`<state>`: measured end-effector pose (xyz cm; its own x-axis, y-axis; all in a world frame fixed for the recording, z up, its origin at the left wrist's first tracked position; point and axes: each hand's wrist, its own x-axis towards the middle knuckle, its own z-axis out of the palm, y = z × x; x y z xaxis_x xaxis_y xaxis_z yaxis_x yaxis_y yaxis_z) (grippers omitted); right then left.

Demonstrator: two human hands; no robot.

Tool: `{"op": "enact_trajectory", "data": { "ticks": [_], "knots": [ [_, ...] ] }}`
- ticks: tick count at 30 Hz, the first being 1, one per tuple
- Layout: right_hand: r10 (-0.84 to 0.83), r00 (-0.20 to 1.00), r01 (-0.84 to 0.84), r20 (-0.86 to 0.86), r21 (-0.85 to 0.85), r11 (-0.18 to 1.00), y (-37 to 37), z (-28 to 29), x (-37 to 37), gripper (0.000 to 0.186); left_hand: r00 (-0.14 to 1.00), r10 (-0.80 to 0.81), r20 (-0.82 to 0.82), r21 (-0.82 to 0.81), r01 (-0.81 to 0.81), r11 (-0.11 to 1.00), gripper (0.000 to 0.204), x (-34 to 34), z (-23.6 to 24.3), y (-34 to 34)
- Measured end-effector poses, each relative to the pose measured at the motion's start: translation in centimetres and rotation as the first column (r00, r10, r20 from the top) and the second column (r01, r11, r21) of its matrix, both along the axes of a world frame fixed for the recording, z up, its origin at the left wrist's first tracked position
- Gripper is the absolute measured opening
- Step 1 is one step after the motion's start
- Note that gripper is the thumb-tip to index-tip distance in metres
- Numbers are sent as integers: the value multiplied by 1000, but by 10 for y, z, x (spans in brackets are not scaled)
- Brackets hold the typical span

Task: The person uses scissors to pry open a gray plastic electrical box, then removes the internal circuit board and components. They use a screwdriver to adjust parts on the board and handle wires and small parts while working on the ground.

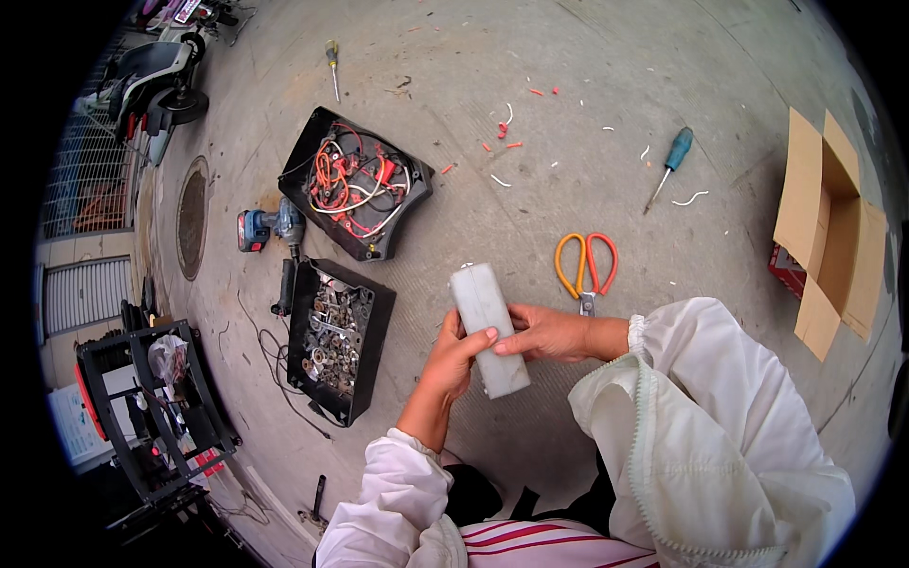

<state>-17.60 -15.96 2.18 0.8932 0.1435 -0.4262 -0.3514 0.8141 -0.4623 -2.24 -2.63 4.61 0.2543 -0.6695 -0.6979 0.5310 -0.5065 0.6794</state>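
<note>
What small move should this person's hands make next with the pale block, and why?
Probably turn the pale block over to look at another side. Both the left hand and the right hand grip its middle, held above the concrete floor, and the face in view looks smooth and closed.

Bare concrete floor [568, 170] is lying open ahead of the hands, with only small wire bits on it. Scissors [587, 265] are sitting just beside the right hand [544, 333]. A black tray of metal parts [336, 336] is blocking the way near the left hand [454, 355].
</note>
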Motion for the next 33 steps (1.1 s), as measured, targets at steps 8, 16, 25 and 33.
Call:
{"op": "enact_trajectory", "data": {
  "ticks": [8, 16, 25, 33],
  "knots": [
    [-23, 994, 45, 109, -205, 978, -7, 22, -9, 86, 992, -123, 21, -46, 124, 991, 83, 4, 27, -9],
    [-57, 983, 99, 173, -243, 965, -9, 30, -15, 83, 973, -88, 214, -150, 122, 981, 90, -12, 40, -13],
    [-142, 980, 196, 140, -534, 822, 6, 49, -6, 92, 895, 156, 419, -311, -20, 950, 83, -18, 35, -9],
    [-150, 985, 141, 85, 105, 984, -4, 63, -8, 82, 890, 46, -455, -324, -213, 922, 86, -12, 34, 2]
  ]
}}
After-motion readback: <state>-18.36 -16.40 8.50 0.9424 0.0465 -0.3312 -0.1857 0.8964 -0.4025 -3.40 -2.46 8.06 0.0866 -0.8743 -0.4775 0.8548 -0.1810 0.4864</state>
